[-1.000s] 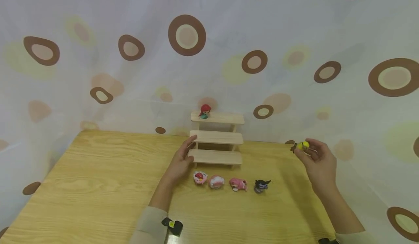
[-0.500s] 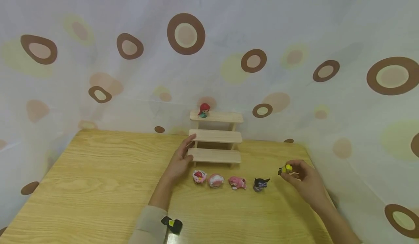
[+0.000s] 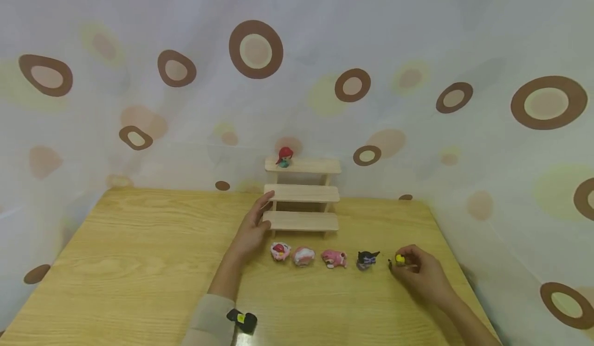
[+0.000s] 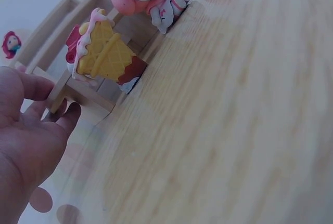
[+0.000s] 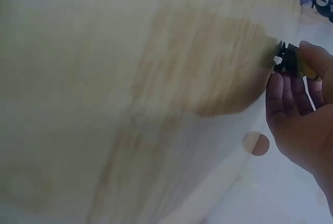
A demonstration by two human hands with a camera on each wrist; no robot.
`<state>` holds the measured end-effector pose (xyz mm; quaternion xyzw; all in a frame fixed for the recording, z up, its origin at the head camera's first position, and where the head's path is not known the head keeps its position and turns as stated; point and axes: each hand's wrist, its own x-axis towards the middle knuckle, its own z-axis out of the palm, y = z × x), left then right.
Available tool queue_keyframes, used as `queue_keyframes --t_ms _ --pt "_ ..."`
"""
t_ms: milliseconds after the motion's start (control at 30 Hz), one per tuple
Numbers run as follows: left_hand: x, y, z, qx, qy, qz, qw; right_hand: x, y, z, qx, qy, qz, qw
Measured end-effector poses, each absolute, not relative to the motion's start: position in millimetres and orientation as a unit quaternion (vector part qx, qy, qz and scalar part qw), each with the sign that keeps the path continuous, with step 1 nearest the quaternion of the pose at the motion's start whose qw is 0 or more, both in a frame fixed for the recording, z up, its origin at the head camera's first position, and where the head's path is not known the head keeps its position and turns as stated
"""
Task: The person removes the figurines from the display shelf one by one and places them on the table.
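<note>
A three-tier wooden display shelf (image 3: 301, 193) stands against the back wall. My left hand (image 3: 250, 232) holds its left end, thumb at the lowest tier and a finger at the middle one. On the top tier sits a red-haired figurine (image 3: 284, 157). My right hand (image 3: 424, 276) pinches a small yellow-and-black figurine (image 3: 400, 259) low over the right part of the table; the fingers partly cover it. Left of it, a row of figurines runs along the front of the shelf: a black-and-purple one (image 3: 366, 260), a pink one (image 3: 334, 258), a pink-and-white one (image 3: 303, 256) and a waffle-cone one (image 4: 106, 50).
The light wooden table (image 3: 153, 263) extends to the left and in front of the row. A spotted cloth (image 3: 301, 109) covers the back and both sides. The black figurine stands close to my right fingertips.
My right hand has come down and to the left with the yellow-and-black figurine, from raised at the right to near the tabletop beside the row. The left hand keeps its place on the shelf.
</note>
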<state>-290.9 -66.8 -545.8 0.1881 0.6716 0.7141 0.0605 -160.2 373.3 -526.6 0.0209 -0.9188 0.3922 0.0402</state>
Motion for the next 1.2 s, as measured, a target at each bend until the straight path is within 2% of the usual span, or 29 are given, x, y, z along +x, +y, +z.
queue_keyframes --t_ms 333,1200 --pt "-291.6 -66.1 -548.9 0.194 0.669 0.716 0.055 -160.4 371.5 -533.1 0.043 -0.925 0.372 0.062" --pt "-293.0 -65.5 -549.8 0.186 0.658 0.727 0.059 -160.6 370.9 -537.2 0.045 -0.925 0.374 0.043"
